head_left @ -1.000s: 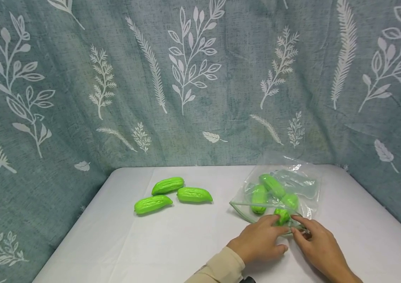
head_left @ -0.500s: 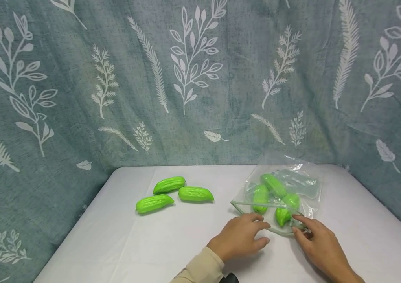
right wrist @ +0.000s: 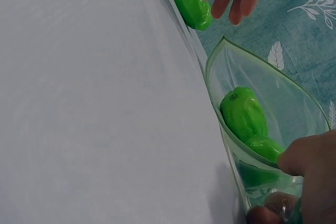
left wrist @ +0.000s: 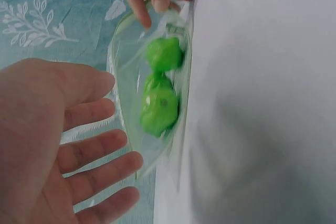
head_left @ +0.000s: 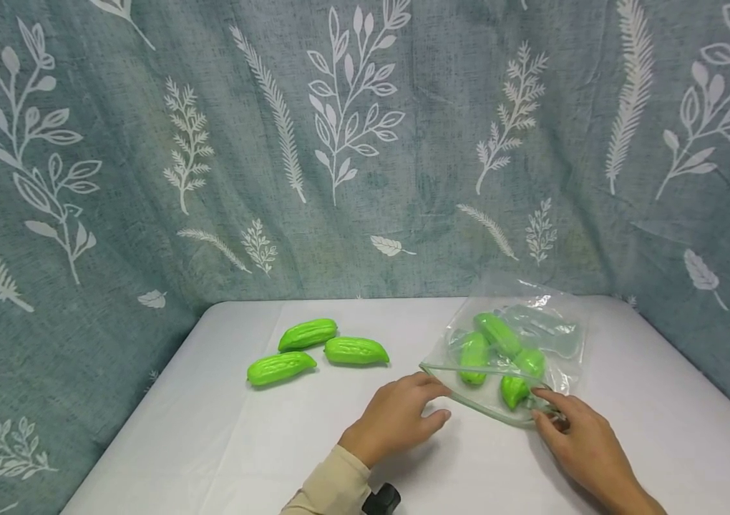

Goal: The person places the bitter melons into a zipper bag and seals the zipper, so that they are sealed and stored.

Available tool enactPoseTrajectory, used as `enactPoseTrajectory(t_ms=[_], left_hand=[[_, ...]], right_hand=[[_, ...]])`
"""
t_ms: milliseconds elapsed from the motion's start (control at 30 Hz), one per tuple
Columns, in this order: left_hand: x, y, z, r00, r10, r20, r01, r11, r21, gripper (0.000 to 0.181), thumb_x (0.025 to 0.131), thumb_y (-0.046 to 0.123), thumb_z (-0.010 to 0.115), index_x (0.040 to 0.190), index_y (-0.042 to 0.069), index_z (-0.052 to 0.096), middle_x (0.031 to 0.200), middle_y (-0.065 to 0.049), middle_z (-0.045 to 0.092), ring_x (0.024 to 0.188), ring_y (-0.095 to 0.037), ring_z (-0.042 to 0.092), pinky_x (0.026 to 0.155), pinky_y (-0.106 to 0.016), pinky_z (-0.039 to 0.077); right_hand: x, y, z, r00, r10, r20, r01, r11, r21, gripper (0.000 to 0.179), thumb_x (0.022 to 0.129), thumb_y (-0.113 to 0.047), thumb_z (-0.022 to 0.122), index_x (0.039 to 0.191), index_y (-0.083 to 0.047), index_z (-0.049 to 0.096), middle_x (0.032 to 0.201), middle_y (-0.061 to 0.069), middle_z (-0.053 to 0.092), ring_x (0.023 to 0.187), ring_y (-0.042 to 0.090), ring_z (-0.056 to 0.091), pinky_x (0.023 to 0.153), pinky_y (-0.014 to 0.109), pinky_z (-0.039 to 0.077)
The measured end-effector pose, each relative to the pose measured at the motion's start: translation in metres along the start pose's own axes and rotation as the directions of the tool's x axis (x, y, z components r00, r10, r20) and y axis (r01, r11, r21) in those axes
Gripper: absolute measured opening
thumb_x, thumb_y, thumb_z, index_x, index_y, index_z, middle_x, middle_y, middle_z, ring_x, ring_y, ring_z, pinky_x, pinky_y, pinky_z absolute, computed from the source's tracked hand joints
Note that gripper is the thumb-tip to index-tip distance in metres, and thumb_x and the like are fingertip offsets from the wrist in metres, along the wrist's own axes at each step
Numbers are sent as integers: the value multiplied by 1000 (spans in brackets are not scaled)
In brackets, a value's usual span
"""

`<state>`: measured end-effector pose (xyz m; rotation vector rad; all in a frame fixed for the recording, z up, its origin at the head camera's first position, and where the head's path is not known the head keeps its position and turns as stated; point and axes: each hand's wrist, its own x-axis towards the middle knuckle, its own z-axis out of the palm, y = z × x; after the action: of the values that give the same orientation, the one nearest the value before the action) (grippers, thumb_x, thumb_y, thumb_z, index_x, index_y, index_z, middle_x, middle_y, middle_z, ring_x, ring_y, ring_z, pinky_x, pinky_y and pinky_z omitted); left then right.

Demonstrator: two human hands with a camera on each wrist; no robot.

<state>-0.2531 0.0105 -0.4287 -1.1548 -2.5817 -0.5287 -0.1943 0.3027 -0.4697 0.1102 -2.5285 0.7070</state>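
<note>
A clear plastic zip bag (head_left: 442, 375) with a greenish rim lies on the right of the table, its mouth gaping toward me. Several bright green bitter melons (head_left: 497, 336) are inside it. My right hand (head_left: 584, 443) pinches the rim near the right corner of the mouth; in the right wrist view, the thumb (right wrist: 294, 156) lies over the edge. My left hand (head_left: 397, 415) is by the bag's left corner, fingers spread and holding nothing, as the left wrist view shows of the left hand (left wrist: 79, 145). Left of the bag, three more bitter melons (head_left: 308, 334) lie loose together.
White cloth covers the table (head_left: 178, 443). A grey-green curtain (head_left: 352, 236) with white leaf prints hangs right behind the table's back edge and along both sides. A black device (head_left: 382, 498) sits at the left wrist, below a beige sleeve (head_left: 333, 483).
My left hand has moved left, away from the middle of the bag's mouth to its left corner. The right hand has stayed at the rim. The loose bitter melons have not moved.
</note>
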Motion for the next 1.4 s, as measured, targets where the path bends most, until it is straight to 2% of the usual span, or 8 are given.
enactPoseTrajectory(t_ms=[167,400,667,867,1067,1233,1400], left_hand=[[-10,-16,-5,996,-26,-84,24,999,-21,27,96,32,66,120,20,73,118,6,66,107,-9,63,85,-28,53],[-26,-43,-12,978,-70,-197,54,995,-81,22,93,25,69,114,18,75,116,7,66,106,-10,64,85,-32,54],[-45,-71,-23,958,-150,-243,112,981,-161,21,92,22,70,112,17,76,115,9,66,108,-12,64,88,-37,53],[-53,-90,-26,940,-188,-286,130,969,-208,18,92,18,70,109,18,77,109,8,69,101,-9,63,82,-33,53],[-56,-99,-31,927,-219,-306,151,961,-231,16,92,13,70,106,16,77,108,7,69,100,-10,63,80,-31,54],[-60,-106,-37,913,-237,-330,153,953,-262,17,91,10,70,106,12,76,109,4,68,103,-14,64,81,-36,55],[-64,-117,-44,892,-302,-335,200,930,-307,16,92,9,70,107,12,76,110,3,68,105,-15,64,82,-39,56]], right_hand=[[0,1,0,1000,-4,-1,4,1000,-2,36,89,-19,77,124,-12,70,103,7,70,79,15,63,66,37,52],[0,1,-1,1000,0,16,0,1000,1,37,89,-18,76,125,-10,69,104,11,70,81,19,65,69,44,53],[-3,2,-1,999,25,39,-25,1000,8,37,91,-20,75,126,-11,69,104,9,70,81,18,64,69,43,53],[-5,0,-1,998,34,52,-35,999,11,37,91,-20,74,126,-11,69,105,9,70,82,18,65,70,43,53],[-3,0,-3,1000,11,21,-12,1000,9,36,89,-18,76,124,-11,70,103,9,70,81,18,64,69,44,53],[-1,-1,-3,1000,3,21,-3,1000,9,36,89,-19,75,124,-11,70,104,9,70,82,18,64,71,46,53],[0,-1,-4,999,13,38,-14,1000,10,37,91,-19,74,126,-11,69,107,12,70,83,21,66,72,47,54]])
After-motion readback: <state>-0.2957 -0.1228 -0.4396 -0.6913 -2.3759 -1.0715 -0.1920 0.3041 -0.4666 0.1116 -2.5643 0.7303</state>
